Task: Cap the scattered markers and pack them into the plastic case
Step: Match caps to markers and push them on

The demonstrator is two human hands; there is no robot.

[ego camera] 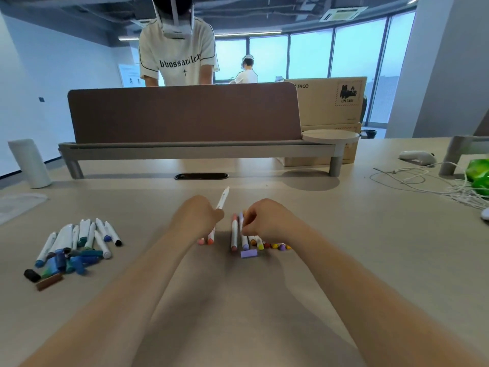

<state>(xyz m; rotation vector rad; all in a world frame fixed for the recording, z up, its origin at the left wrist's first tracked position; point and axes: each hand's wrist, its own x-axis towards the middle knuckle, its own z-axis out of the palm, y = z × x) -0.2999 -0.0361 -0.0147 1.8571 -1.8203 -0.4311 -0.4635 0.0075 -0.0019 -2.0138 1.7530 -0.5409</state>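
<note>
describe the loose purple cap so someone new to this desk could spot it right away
Start at the wooden desk and find the row of warm-coloured markers under the right hand. The purple cap lies just in front of that row, nearer the person. It is a short lilac block lying crosswise, on no marker.

Both forearms extended forward, near-parallel; left grip [197, 215] fisted, right grip [267, 219] curled, apparently pinching.
</note>
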